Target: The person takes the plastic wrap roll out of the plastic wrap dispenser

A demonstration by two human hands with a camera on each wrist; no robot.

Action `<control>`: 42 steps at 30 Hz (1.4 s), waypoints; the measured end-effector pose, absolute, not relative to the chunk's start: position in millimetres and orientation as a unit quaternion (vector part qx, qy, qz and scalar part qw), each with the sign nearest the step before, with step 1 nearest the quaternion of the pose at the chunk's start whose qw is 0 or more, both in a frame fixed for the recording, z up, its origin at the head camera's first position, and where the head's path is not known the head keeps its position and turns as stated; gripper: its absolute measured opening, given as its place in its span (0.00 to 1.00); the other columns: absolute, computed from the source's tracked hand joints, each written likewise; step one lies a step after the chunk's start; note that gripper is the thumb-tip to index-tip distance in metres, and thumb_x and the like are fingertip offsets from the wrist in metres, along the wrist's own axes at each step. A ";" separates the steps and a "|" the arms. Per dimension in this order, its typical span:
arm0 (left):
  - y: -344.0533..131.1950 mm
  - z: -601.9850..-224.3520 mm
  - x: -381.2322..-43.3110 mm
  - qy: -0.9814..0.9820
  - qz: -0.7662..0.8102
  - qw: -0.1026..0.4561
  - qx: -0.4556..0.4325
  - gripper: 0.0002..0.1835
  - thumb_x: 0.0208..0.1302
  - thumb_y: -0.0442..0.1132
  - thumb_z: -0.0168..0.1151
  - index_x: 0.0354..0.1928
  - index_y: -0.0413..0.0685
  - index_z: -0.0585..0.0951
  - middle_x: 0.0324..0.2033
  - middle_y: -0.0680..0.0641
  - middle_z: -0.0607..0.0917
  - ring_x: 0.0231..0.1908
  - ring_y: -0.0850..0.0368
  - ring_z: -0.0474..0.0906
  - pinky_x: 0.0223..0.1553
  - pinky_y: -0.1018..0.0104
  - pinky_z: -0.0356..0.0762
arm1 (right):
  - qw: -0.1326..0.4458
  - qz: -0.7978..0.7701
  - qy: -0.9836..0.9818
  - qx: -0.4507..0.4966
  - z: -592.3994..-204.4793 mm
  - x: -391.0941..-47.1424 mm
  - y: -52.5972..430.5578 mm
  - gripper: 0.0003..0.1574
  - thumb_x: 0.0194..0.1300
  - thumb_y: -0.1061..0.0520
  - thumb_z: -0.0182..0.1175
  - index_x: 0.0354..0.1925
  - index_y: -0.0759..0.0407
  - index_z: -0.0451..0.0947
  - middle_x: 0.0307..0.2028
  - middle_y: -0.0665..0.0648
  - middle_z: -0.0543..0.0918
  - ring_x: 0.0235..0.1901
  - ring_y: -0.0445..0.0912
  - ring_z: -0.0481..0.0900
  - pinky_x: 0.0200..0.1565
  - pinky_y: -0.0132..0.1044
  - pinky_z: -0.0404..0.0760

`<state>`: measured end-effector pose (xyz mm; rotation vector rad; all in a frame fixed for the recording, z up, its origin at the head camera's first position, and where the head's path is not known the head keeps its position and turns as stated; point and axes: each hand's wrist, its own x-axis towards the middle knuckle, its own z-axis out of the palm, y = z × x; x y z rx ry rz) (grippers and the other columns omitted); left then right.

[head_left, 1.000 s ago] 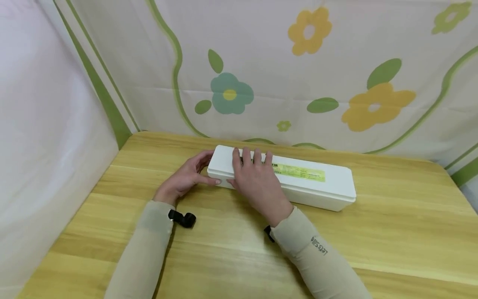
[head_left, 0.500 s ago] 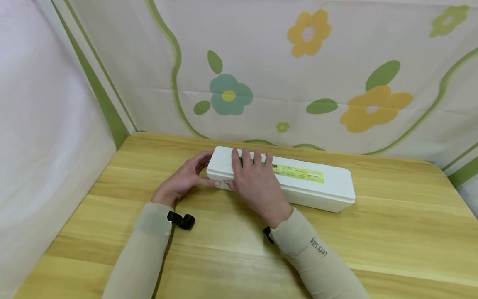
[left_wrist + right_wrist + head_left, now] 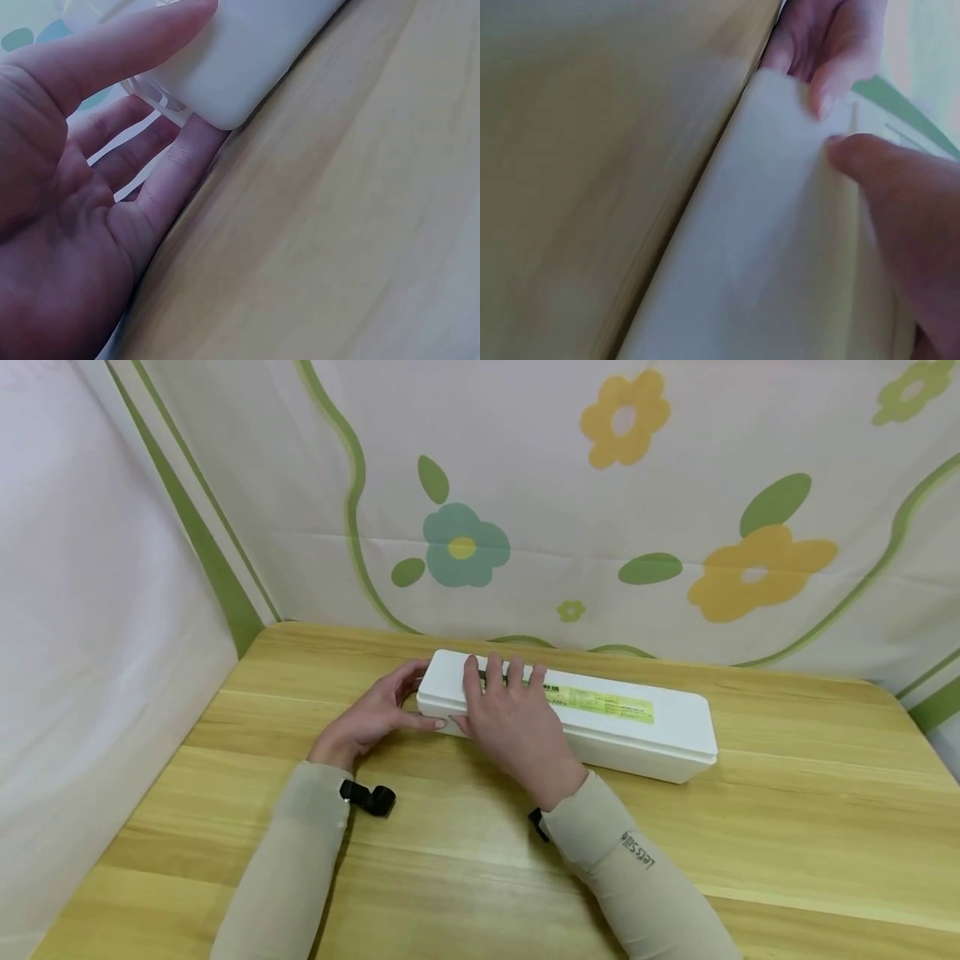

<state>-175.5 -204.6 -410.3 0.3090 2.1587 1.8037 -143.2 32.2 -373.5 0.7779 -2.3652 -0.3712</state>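
Note:
A long white lidded box [image 3: 682, 718] rests on the table, with a yellow-green printed label [image 3: 611, 702] on its lid. My left hand [image 3: 375, 714] holds the box's left end, thumb along the front side and fingers round behind. In the left wrist view, a finger of the left hand [image 3: 67, 225] reaches the box's lower corner, close to the tabletop. Across the left half of the lid lies my right hand [image 3: 521, 731], fingertips toward the far edge, covering part of the label. The right wrist view shows the right thumb [image 3: 900, 187] against the front side near the lid's rim.
The wooden table [image 3: 450, 877] stretches around the box and in front of it. Behind its far edge hangs a white cloth [image 3: 540, 510] printed with flowers. Another white cloth [image 3: 97, 652] borders the table on the left. Black wrist cameras are strapped at both sleeves.
Both hands keep nearly the same hold on the box, which stays in place. The whole head view shifts slightly.

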 end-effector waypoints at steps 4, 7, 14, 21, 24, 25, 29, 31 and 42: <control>-204.4 -411.4 -175.8 0.753 0.631 0.152 0.109 0.46 0.55 0.26 0.81 0.76 0.53 0.72 0.72 0.47 0.76 0.71 0.46 0.70 0.72 0.49 0.67 | 0.309 -0.127 -0.893 0.301 -372.5 -144.0 35.3 0.47 0.75 0.25 0.59 0.68 0.62 0.78 0.50 0.65 0.86 0.46 0.62 0.87 0.47 0.59 0.86; -204.1 -412.0 -175.7 0.752 0.632 0.149 0.110 0.46 0.55 0.26 0.81 0.75 0.53 0.72 0.72 0.46 0.76 0.71 0.45 0.69 0.74 0.47 0.65 | 0.302 -0.108 -0.897 0.303 -371.7 -143.9 36.7 0.47 0.75 0.26 0.59 0.69 0.61 0.77 0.51 0.65 0.85 0.48 0.62 0.86 0.48 0.60 0.85; -205.4 -411.2 -176.0 0.756 0.628 0.151 0.107 0.46 0.55 0.26 0.82 0.75 0.53 0.72 0.72 0.46 0.75 0.73 0.45 0.68 0.75 0.45 0.65 | 0.280 -0.081 -0.910 0.296 -369.8 -144.3 38.0 0.49 0.74 0.24 0.59 0.72 0.59 0.74 0.53 0.65 0.84 0.51 0.62 0.85 0.50 0.59 0.84; -206.0 -412.0 -176.0 0.758 0.626 0.154 0.103 0.47 0.55 0.27 0.82 0.76 0.53 0.71 0.73 0.46 0.75 0.74 0.45 0.67 0.72 0.47 0.69 | 0.292 -0.067 -0.910 0.287 -365.3 -145.0 39.2 0.50 0.73 0.22 0.58 0.71 0.58 0.74 0.53 0.64 0.83 0.51 0.61 0.86 0.49 0.58 0.85; -206.0 -413.0 -176.5 0.756 0.627 0.156 0.102 0.47 0.55 0.26 0.82 0.76 0.53 0.71 0.74 0.46 0.74 0.75 0.45 0.66 0.75 0.45 0.65 | 0.284 -0.059 -0.912 0.290 -363.8 -144.5 40.3 0.50 0.73 0.22 0.58 0.71 0.58 0.73 0.54 0.65 0.83 0.52 0.61 0.86 0.50 0.59 0.85; -205.9 -413.2 -176.8 0.756 0.627 0.156 0.102 0.47 0.55 0.27 0.82 0.76 0.53 0.71 0.74 0.46 0.74 0.76 0.45 0.65 0.76 0.44 0.64 | 0.281 -0.059 -0.913 0.291 -363.6 -144.4 40.6 0.50 0.73 0.22 0.58 0.71 0.57 0.73 0.54 0.65 0.83 0.52 0.61 0.86 0.50 0.59 0.85; -205.2 -413.4 -177.2 0.754 0.630 0.156 0.103 0.48 0.54 0.26 0.82 0.76 0.54 0.71 0.73 0.47 0.75 0.75 0.45 0.66 0.75 0.44 0.64 | 0.271 -0.054 -0.915 0.292 -363.3 -144.1 42.0 0.51 0.71 0.21 0.58 0.72 0.57 0.73 0.55 0.64 0.83 0.53 0.61 0.86 0.51 0.59 0.84; -204.7 -413.5 -177.3 0.754 0.629 0.158 0.103 0.48 0.54 0.27 0.82 0.76 0.55 0.71 0.73 0.47 0.75 0.74 0.45 0.67 0.73 0.45 0.67 | 0.270 -0.049 -0.916 0.292 -362.7 -144.0 43.2 0.52 0.70 0.21 0.61 0.72 0.57 0.73 0.55 0.63 0.83 0.53 0.61 0.86 0.52 0.59 0.84; -207.8 -415.0 -178.4 0.760 0.622 0.161 0.098 0.50 0.53 0.29 0.84 0.77 0.54 0.71 0.74 0.47 0.74 0.76 0.46 0.65 0.77 0.45 0.62 | 0.253 -0.015 -0.924 0.287 -358.3 -142.1 66.3 0.54 0.60 0.24 0.73 0.72 0.54 0.75 0.59 0.61 0.84 0.59 0.61 0.85 0.62 0.59 0.82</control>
